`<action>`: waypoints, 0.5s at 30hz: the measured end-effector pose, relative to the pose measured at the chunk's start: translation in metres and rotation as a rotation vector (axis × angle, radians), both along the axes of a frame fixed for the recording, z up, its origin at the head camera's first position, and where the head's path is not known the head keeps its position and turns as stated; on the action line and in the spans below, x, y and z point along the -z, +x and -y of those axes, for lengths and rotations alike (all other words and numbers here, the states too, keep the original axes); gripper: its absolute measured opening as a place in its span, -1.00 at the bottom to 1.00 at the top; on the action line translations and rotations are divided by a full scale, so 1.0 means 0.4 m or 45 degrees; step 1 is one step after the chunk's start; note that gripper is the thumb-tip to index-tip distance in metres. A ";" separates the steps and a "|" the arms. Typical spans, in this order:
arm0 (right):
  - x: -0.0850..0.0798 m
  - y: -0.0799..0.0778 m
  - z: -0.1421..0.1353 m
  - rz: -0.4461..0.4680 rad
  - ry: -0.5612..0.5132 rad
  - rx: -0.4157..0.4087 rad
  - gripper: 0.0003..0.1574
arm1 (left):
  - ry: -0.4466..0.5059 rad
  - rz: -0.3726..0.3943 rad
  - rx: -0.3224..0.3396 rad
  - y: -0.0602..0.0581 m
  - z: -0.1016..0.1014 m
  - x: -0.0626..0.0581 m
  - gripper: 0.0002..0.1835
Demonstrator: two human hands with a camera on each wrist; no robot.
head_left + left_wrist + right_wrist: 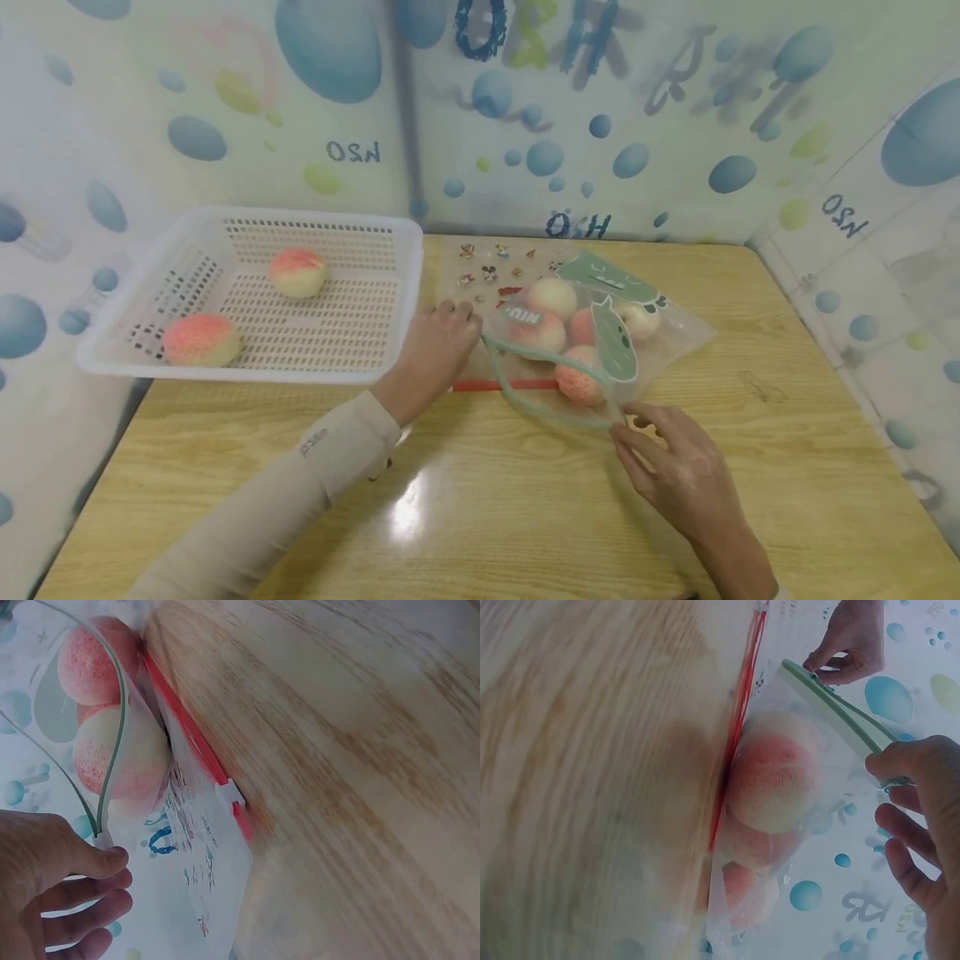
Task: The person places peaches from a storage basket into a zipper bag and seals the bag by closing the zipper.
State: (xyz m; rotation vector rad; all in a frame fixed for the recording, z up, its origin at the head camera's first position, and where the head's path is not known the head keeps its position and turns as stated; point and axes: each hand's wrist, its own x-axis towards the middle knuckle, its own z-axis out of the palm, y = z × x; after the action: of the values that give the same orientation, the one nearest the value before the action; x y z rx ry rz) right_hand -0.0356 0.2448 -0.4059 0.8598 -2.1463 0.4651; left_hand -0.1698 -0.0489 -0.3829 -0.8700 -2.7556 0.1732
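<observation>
At the far left of a light wood-grained desk (pixel 525 517), a white rectangular plastic basket with perforated sides and floor (pixel 337 312) holds two round pink-and-cream peaches: one by the front left corner (pixel 201 340), the other farther back, nearer the middle (pixel 297 272). To its right, a pale long sleeve (pixel 292 483) leads up to the left hand (pixel 438 350), whose thumb and forefinger pinch the left end of the green rim (pixel 513 398) of a clear plastic bag with green dinosaur prints (pixel 678 329); in the left wrist view its other fingers are loosely bent. Just beyond this hand lies a flat clear bag printed with small cartoon figures (pixel 491 258), its near edge lined by a red zip strip (pixel 480 386) that carries a small white slider (pixel 230 794). The dinosaur bag lies partly over it, right of the basket, with at least five pink-and-cream peaches (pixel 580 377) inside, and the two edges of its rim bow apart between the hands. Farthest right, the right hand (pixel 682 467) pinches the other end of the rim between thumb and forefinger. A white backdrop with blue and green ovals (pixel 247 158) stands behind the desk.
</observation>
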 end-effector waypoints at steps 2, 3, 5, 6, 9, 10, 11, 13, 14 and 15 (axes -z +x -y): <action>-0.007 0.001 -0.009 -0.023 -0.006 0.007 -0.46 | 0.007 -0.006 -0.011 -0.001 -0.001 -0.002 -0.83; -0.011 0.001 -0.014 -0.035 -0.011 0.010 -0.45 | 0.011 -0.009 -0.013 -0.002 -0.002 -0.003 -0.83; -0.019 0.001 -0.025 -0.058 -0.026 0.023 -0.44 | 0.023 -0.018 -0.014 -0.003 -0.002 -0.005 -0.81; -0.023 0.000 -0.030 -0.073 -0.035 0.030 -0.44 | 0.030 -0.024 -0.014 -0.004 -0.003 -0.007 -0.80; -0.036 -0.004 -0.043 -0.117 -0.067 0.056 -0.45 | 0.054 -0.046 -0.005 -0.008 -0.004 -0.012 -0.79; -0.040 -0.006 -0.047 -0.141 -0.086 0.065 -0.47 | 0.069 -0.064 0.003 -0.010 -0.004 -0.014 -0.79; -0.044 -0.008 -0.051 -0.163 -0.103 0.073 -0.48 | 0.090 -0.084 0.015 -0.012 -0.004 -0.017 -0.81; -0.053 -0.013 -0.060 -0.192 -0.140 0.089 -0.50 | 0.123 -0.111 0.038 -0.016 -0.005 -0.025 -0.78; -0.057 -0.016 -0.064 -0.207 -0.166 0.099 -0.51 | 0.145 -0.128 0.052 -0.018 -0.005 -0.029 -0.77; -0.062 -0.019 -0.069 -0.220 -0.185 0.112 -0.52 | 0.162 -0.145 0.069 -0.019 -0.005 -0.033 -0.75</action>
State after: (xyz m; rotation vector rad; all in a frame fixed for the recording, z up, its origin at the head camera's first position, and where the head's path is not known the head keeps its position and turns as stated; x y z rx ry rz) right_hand -0.0431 0.2725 -0.3810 0.6959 -1.9580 0.4776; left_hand -0.1775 -0.0470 -0.3696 -0.8719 -2.6026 0.0357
